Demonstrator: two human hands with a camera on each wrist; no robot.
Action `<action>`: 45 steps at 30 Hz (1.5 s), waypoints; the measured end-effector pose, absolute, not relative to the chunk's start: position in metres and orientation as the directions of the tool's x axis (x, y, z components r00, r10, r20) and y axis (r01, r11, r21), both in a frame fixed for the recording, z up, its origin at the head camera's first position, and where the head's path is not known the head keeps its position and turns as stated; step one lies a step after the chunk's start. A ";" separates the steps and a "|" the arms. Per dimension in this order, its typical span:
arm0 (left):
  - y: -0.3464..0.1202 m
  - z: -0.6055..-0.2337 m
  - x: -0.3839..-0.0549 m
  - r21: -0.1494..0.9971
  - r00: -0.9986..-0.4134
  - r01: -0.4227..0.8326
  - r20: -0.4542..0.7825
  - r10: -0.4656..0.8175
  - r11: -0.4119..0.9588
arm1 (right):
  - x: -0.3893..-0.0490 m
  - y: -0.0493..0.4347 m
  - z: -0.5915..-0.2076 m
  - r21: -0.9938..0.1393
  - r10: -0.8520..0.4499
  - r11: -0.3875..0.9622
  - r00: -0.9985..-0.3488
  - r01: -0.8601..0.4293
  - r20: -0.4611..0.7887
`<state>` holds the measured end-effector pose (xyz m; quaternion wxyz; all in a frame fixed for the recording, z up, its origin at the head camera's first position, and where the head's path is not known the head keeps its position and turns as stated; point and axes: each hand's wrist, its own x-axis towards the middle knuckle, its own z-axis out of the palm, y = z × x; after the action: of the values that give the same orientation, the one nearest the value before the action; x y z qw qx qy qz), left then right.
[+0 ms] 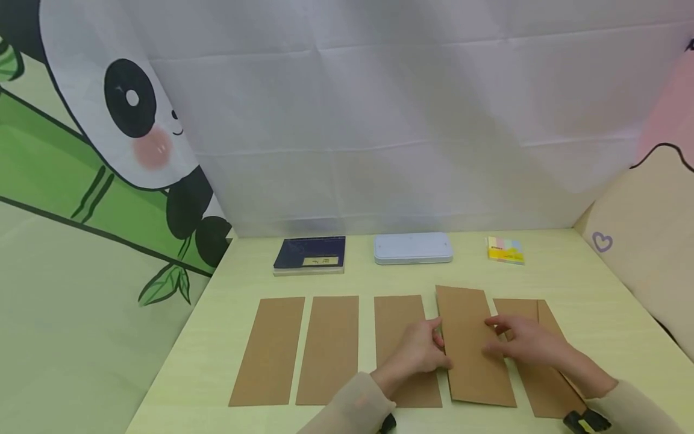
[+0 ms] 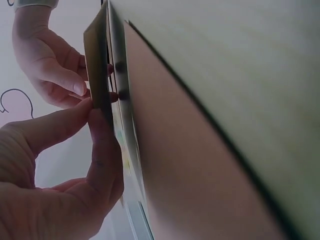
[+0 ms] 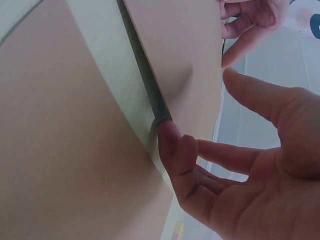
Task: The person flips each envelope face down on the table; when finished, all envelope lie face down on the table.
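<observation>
A brown cardboard rectangle (image 1: 473, 367), fourth from the left in a row, is lifted off the table at a slight tilt. At its left edge my left hand (image 1: 413, 352) pinches it between thumb and finger; the left wrist view shows this grip (image 2: 92, 107) close up. My right hand (image 1: 528, 345) is at the opposite edge. Its fingertips (image 3: 167, 135) reach under that edge, while the thumb stands apart above the board. Under my right forearm lies another brown rectangle (image 1: 517, 308) with a line along its length. The third rectangle (image 1: 398, 310) is partly covered by my left hand.
Two more brown rectangles (image 1: 271, 349) (image 1: 331, 349) lie flat at the left. Along the back stand a dark blue book (image 1: 309, 250), a pale blue case (image 1: 413, 248) and a small pack of coloured sticky notes (image 1: 506, 250). A white cloth (image 1: 379, 132) hangs behind the table.
</observation>
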<state>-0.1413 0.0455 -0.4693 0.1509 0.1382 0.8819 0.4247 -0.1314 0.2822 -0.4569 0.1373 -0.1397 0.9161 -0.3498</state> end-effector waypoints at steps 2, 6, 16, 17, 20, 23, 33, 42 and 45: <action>0.046 -0.469 -0.141 0.759 -0.913 0.144 -0.147 0.382 0.635 | -0.132 0.280 -0.457 -0.641 -0.352 0.744 -0.926 -0.189 -0.136; 0.046 -0.469 -0.138 0.714 -0.904 0.176 -0.156 0.398 0.678 | -0.132 0.276 -0.456 -0.603 -0.357 0.765 -0.928 -0.226 -0.104; 0.048 -0.468 -0.136 0.688 -0.902 0.142 -0.206 0.378 0.712 | -0.131 0.266 -0.458 -0.504 -0.286 0.845 -0.947 -0.175 -0.150; 0.048 -0.468 -0.136 0.683 -0.902 0.139 -0.212 0.377 0.717 | -0.132 0.266 -0.460 -0.494 -0.283 0.852 -0.947 -0.176 -0.152; 0.049 -0.468 -0.136 0.674 -0.899 0.133 -0.226 0.375 0.727 | -0.131 0.266 -0.463 -0.470 -0.276 0.865 -0.948 -0.174 -0.158; 0.049 -0.468 -0.136 0.680 -0.899 0.130 -0.226 0.376 0.721 | -0.131 0.266 -0.463 -0.459 -0.272 0.871 -0.950 -0.175 -0.154; 0.051 -0.461 -0.132 0.658 -0.899 0.144 -0.225 0.376 0.739 | -0.129 0.273 -0.461 -0.508 -0.289 0.838 -0.952 -0.198 -0.105; 0.075 -0.444 -0.117 0.743 -0.874 0.175 -0.185 0.449 0.646 | -0.128 0.300 -0.459 -0.476 -0.261 0.855 -0.964 -0.205 -0.054; 0.086 -0.443 -0.114 0.781 -0.876 0.164 -0.166 0.453 0.602 | -0.126 0.311 -0.459 -0.445 -0.250 0.871 -0.968 -0.209 -0.034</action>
<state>-0.1142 0.0864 -0.4427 0.1767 0.1759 0.8774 0.4099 -0.1259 0.3113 -0.4592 0.0455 -0.1187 0.9661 -0.2249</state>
